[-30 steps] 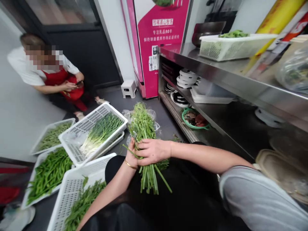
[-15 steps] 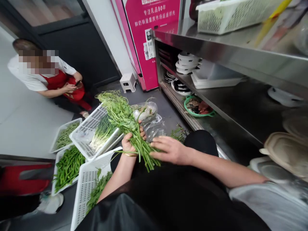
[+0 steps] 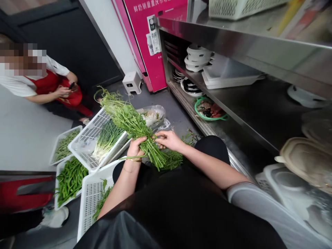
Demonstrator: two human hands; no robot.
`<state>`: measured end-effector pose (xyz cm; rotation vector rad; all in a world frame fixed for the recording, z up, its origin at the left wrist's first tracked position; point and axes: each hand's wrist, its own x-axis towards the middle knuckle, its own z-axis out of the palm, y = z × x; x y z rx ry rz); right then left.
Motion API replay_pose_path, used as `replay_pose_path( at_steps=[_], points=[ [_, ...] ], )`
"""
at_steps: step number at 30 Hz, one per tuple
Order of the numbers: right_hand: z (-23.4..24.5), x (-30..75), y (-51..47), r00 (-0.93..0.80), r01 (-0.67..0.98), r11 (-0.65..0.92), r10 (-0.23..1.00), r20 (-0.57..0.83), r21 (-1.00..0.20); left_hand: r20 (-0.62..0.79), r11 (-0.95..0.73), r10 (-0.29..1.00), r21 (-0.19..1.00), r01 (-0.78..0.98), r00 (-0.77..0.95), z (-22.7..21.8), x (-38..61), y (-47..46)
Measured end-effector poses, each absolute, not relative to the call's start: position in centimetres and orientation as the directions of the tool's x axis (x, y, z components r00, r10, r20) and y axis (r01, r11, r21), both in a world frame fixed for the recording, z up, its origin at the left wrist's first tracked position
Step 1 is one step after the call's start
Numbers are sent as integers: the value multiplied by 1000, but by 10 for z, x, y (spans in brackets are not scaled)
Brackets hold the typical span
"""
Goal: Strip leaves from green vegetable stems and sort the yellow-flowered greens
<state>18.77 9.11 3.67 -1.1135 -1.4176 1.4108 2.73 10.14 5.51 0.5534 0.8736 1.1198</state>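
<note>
My left hand (image 3: 137, 148) is wrapped round the stems of a bunch of leafy greens (image 3: 127, 121) that leans up and to the left over my lap. My right hand (image 3: 167, 139) reaches in from the right and pinches a stem of the same bunch near my left fingers. More loose greens (image 3: 172, 159) lie on my lap below the hands. Just left of my knee stands a white perforated basket (image 3: 89, 193) with a few greens in it.
White baskets on the floor hold scallions (image 3: 106, 138), green beans (image 3: 70, 178) and more greens (image 3: 63, 147). A plastic bag (image 3: 153, 116) lies beyond the bunch. A person in a red apron (image 3: 52, 90) crouches at left. A steel shelf unit (image 3: 233, 86) with plates stands at right.
The bunch has swung from upright to leaning left in my left hand. My right hand let go of the stems, moved right, then came back to pinch a stem.
</note>
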Motion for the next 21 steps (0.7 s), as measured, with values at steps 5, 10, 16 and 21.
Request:
replay_pose_path(
  at_steps=[5,10,16,21],
  points=[
    [37,204,77,-267,-39,-191,948,-174,-981,-307,354,933,678,-645,190,47,2,107],
    [37,222,70,-306,-105,-239,931,-197,-965,-247,303,952,679,-669,181,40,-17,109],
    [26,231,71,-351,-152,-264,915,-197,-953,-230,343,939,679,-650,255,46,-20,105],
    [37,225,73,-380,-44,-197,910,-165,-979,-265,412,910,668,-620,319,42,-17,98]
  ],
)
